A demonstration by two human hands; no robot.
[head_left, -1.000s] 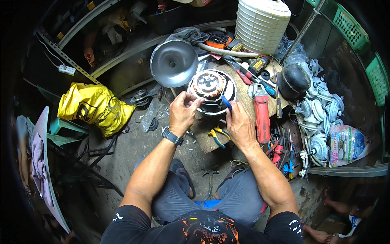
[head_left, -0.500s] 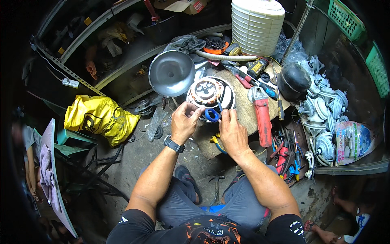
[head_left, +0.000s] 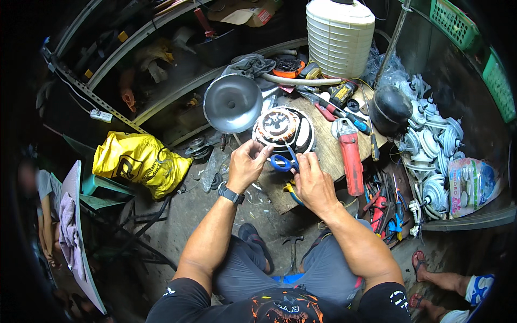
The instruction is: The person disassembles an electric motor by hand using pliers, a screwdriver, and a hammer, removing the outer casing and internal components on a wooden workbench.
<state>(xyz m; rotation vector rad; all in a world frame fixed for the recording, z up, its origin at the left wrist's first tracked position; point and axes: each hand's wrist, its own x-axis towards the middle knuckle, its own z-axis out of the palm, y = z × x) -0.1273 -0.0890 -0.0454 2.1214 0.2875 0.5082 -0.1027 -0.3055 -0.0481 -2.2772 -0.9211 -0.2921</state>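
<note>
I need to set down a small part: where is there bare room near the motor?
On the wooden board, a narrow bare strip lies between the motor and the red grinder. Mostly bare floor shows between the yellow bag and the left forearm. Crowded: the board's far edge, with hand tools, and right of the grinder, with piled grey parts.

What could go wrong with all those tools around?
The blue scissors in the right hand are close to the left hand, so a slip might nick a finger. They're also near the motor, whose coppery wire might get scratched. And the hammer lies on the floor between the feet, so someone could trip on it.
</note>
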